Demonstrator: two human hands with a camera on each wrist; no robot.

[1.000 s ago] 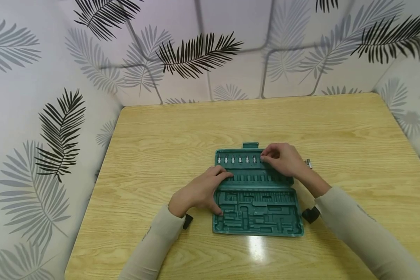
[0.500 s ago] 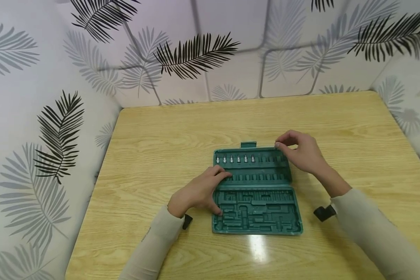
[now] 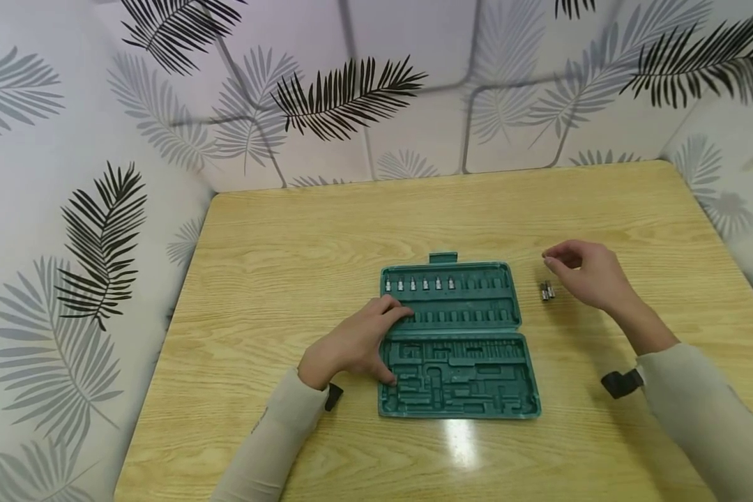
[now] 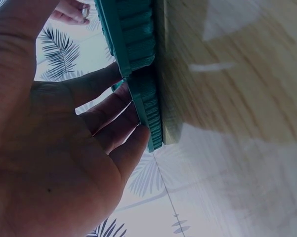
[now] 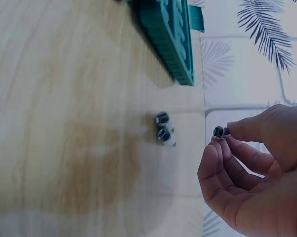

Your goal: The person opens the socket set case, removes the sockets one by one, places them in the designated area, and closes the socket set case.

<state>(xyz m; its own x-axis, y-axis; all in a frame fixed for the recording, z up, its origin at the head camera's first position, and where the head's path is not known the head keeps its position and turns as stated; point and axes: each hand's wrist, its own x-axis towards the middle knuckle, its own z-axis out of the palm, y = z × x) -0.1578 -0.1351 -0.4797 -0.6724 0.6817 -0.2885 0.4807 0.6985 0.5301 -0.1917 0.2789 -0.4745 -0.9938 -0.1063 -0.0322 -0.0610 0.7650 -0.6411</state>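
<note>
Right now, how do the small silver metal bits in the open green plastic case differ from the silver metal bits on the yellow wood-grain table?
The case bits number six; the table bits, two. The case bits sit in the far half of the green case; the table bits lie loose on the wood-grain table. The case bits are spaced apart in a row; the table bits lie close together. Both sets are small and silver.

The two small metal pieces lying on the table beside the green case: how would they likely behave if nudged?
The metal pieces look rigid, going by their shiny, hard-edged surfaces. Their rounded sides suggest they could roll if nudged sideways. Lying close side by side, one would probably shift the other.
</note>
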